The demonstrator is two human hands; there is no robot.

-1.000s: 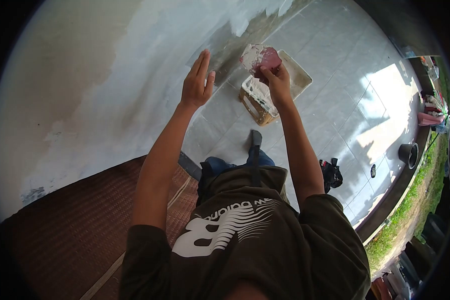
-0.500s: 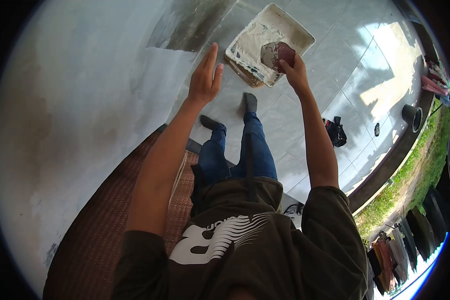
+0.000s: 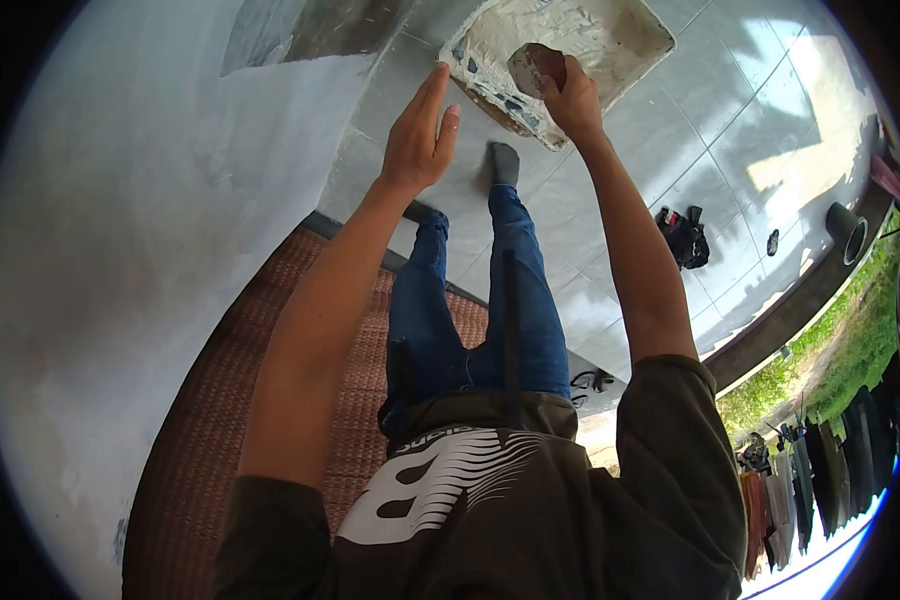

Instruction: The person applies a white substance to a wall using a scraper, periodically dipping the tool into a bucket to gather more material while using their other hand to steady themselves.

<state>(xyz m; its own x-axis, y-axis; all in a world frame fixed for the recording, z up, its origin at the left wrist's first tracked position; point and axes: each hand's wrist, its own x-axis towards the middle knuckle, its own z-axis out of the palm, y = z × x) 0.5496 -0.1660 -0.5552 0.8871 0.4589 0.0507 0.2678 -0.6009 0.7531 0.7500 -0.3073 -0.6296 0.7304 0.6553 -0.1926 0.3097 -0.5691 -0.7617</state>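
My right hand (image 3: pixel 576 104) grips a flat reddish-brown scraper (image 3: pixel 538 68), its face partly coated with pale putty. The scraper is over a rectangular tray (image 3: pixel 658 42) at the top of the view. Thick off-white putty (image 3: pixel 492 48) covers much of the tray's inside, with dark patches along the near edge. My left hand (image 3: pixel 418 145) is held up empty, fingers stretched out and thumb apart, its fingertips overlapping the tray's left corner in this view.
A whitish wall (image 3: pixel 150 200) with a grey-brown patch (image 3: pixel 345 28) rises on the left. Below it lies a woven brown mat (image 3: pixel 270 330). On the tiled floor (image 3: pixel 650 150) at right are a black bundle (image 3: pixel 682 238) and a dark pot (image 3: pixel 846 232). Clothes (image 3: pixel 820 470) hang at lower right.
The view has shifted, and the tray now appears higher, cut off by the top edge. My right hand and the scraper have moved up and slightly left; my left hand stays outstretched.
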